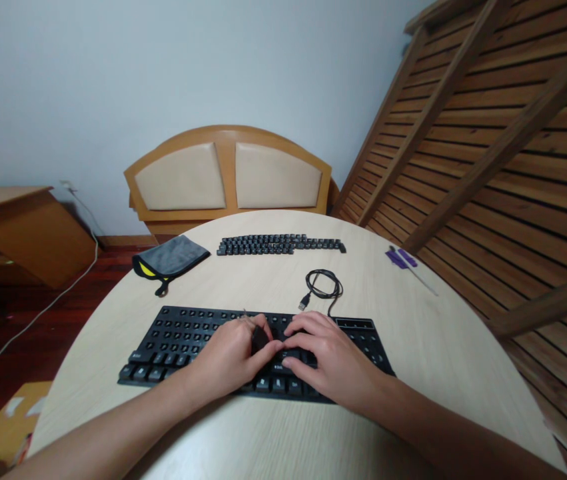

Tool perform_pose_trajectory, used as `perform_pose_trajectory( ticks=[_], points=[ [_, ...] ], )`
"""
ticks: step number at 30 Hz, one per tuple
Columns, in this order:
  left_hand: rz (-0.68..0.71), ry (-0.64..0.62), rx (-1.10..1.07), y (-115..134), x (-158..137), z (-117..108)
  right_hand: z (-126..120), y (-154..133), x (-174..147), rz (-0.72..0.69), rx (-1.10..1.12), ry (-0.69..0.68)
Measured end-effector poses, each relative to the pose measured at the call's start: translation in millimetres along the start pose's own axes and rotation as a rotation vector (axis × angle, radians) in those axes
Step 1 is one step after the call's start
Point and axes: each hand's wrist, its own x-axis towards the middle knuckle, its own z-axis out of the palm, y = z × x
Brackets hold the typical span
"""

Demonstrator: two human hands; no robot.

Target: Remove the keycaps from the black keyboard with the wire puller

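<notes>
A black keyboard [188,327] lies on the round table in front of me. Many of its upper sockets are bare, while keycaps still sit along the lower rows. My left hand [236,350] is closed over the middle of the keyboard, around a small black tool [259,339]; a thin wire-like end shows above the fingers, and most of the tool is hidden. Just to its right, my right hand [326,353] rests on the keys, fingers bent and apart, with nothing visible in it. The thumbs are close together.
Loose black keycaps [263,245] stand in rows toward the table's far side. A grey cloth [176,257] with a yellow underside lies at the left. Behind the keyboard is its coiled USB cable [324,285]. A thin-shafted tool [416,270] and purple pieces [396,259] lie near the right edge.
</notes>
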Motion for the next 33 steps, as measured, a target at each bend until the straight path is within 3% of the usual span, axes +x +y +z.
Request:
perform_pose_trajectory(
  ticks=[5, 10, 21, 33],
  points=[
    [-0.050, -0.015, -0.073, 1, -1, -1, 1, -2, -1, 0.014, -0.014, -0.016],
    [0.012, 0.019, -0.165, -1, 1, -3, 3, 1, -1, 0.026, 0.038, -0.004],
    [0.030, -0.063, -0.189, -5, -1, 2, 5, 2, -1, 0.027, 0.054, 0.012],
    [-0.052, -0.035, -0.409, -11, 3, 5, 11, 1, -1, -0.030, -0.001, 0.033]
  ],
)
